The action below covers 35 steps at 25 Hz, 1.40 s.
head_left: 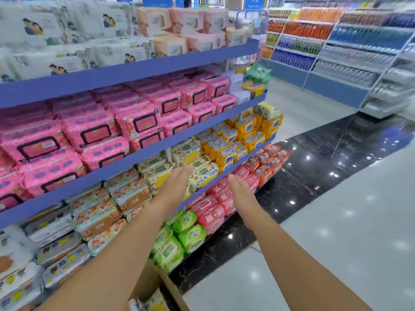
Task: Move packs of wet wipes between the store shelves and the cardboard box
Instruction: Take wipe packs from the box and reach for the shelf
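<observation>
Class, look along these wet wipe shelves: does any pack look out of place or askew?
Yes. A pale yellow soft pack lies tilted on top of the orange packs at the far end of the blue shelf, not in a row. A cream pack printed Baby Wipes, beside the left hand, sits skewed.

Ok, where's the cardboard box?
Head view, bottom centre: the cardboard box is just below the lime-green packs and left of the black floor strip, only partly in frame.
</observation>
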{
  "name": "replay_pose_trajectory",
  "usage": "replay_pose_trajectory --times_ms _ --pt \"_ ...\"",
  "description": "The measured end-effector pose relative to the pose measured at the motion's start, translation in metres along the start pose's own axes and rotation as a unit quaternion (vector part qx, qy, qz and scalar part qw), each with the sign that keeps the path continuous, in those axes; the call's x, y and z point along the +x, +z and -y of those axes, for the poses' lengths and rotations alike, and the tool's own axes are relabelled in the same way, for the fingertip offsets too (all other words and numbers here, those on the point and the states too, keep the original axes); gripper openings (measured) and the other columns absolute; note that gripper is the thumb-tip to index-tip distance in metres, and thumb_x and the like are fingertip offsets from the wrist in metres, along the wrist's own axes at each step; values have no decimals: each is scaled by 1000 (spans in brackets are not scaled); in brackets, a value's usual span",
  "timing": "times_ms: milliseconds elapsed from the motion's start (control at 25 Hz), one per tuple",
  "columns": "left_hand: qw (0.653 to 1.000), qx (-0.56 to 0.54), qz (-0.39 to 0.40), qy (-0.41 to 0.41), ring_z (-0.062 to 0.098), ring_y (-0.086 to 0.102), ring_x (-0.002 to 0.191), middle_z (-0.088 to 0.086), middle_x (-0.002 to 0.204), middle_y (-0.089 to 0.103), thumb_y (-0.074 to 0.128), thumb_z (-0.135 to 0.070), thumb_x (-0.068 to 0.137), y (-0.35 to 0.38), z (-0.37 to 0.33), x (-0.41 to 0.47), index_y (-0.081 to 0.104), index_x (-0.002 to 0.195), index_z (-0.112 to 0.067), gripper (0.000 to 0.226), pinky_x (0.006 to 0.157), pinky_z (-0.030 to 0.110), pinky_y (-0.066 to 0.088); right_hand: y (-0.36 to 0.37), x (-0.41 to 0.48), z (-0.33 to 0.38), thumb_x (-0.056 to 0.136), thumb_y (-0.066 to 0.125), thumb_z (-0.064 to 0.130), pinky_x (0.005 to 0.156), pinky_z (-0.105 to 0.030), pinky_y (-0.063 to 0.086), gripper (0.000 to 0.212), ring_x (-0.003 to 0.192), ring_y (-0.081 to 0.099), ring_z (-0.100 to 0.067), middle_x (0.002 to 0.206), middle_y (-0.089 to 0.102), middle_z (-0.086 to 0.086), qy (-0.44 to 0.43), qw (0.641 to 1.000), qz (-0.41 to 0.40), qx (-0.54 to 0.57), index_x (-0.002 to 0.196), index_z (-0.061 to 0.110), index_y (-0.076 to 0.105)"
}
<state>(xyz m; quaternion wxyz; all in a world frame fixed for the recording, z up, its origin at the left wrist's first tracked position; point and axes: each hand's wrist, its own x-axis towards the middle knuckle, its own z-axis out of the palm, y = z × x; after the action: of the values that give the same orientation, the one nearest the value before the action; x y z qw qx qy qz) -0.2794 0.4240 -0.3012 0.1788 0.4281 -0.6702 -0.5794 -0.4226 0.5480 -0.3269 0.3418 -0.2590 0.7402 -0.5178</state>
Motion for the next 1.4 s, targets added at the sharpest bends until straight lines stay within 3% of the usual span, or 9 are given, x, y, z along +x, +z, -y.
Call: replay_pose_trajectory --times_ms 80,240,440,720,920,1000,1160,1240,1400 --pt "1000 -4 1 31 22 40 145 -4 160 41 37 -60 104 44 -41 32 39 154 -27 60 114 46 32 -50 35 14 106 33 50 113 -39 31 52 143 36 -19 151 42 6 -15 1000 -14 8 151 25 39" --pt "998 -14 13 62 22 40 145 -4 159 40 39 -64 101 133 -113 95 40 153 -28 63 112 45 33 -155 95 36 106 33 49 113 -36 26 54 147 30 -17 157 34 7 -30 999 -32 7 154 26 35" --pt "994 -6 34 99 19 48 122 -4 132 48 41 -58 103 220 -192 171 49 130 -31 39 100 41 36 -263 180 53 105 35 51 117 -41 27 55 146 31 -17 159 33 7 -34 998 -54 -6 154 27 35" --pt "995 -9 54 88 23 39 145 -3 157 42 40 -57 104 310 -234 335 42 151 -26 57 112 44 33 -364 340 58 102 37 56 117 -49 34 56 142 39 -17 154 41 7 -43 994 -92 -33 150 27 42" --pt "997 10 47 66 26 44 141 6 154 47 40 -56 104 365 -260 469 48 147 -20 57 116 47 34 -426 477 71 105 34 49 110 -38 33 53 135 42 -17 153 44 2 -42 990 -104 -86 150 21 41" --pt "998 17 37 47 29 47 137 11 150 49 40 -55 105 384 -279 516 48 146 -15 59 111 44 37 -447 534 77 104 36 50 112 -39 35 54 135 42 -17 152 44 3 -37 992 -96 -78 150 22 42" --pt "1000 2 31 5 24 47 136 2 153 44 39 -53 106 413 -317 584 37 153 -18 58 105 38 36 -471 641 79 100 38 59 114 -49 38 59 135 46 -21 151 47 1 -28 996 -54 -67 148 25 44" --pt "1000 0 10 -4 24 44 139 -2 151 43 38 -53 107 426 -332 618 35 155 -19 59 102 37 37 -474 698 77 101 38 57 114 -45 36 59 137 44 -22 153 45 0 -35 995 -25 -84 150 23 42" --pt "998 13 -61 -27 18 45 125 -1 157 37 35 -52 108 461 -356 680 33 157 -21 59 92 33 35 -486 806 67 105 39 47 106 -34 34 57 139 43 -23 154 42 -5 -70 988 65 -123 151 15 40"
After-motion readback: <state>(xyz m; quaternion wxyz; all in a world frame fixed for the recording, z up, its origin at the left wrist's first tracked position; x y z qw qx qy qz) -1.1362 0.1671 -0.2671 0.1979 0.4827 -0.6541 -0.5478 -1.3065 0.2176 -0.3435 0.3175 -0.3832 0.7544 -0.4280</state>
